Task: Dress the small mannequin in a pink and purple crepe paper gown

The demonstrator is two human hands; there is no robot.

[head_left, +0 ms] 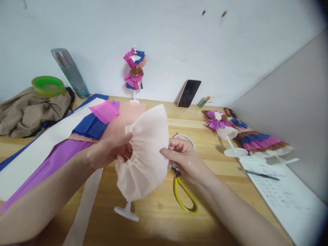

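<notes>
A cream crepe paper ruffle [150, 153] is spread like a fan in front of me. My left hand [111, 150] pinches its gathered inner edge, with the thumb on top. At the outer edge, my right hand [183, 155] grips the paper between thumb and fingers. Under the ruffle shows the white base of a small stand [127, 212]; the ruffle and my left hand hide whatever is above it. Scissors with yellow handles [185, 198] lie on the table, partly behind my right hand. A cream paper strip [85, 205] hangs or lies below my left wrist.
Crepe paper sheets [61, 136] cover the left side. A dressed mini mannequin [134, 73], a phone [189, 93] and a bottle [71, 73] stand by the wall. Green tape [48, 86] rests on brown cloth. At right are paper-dressed figures [219, 121], a pen [261, 175] and written sheets [284, 201].
</notes>
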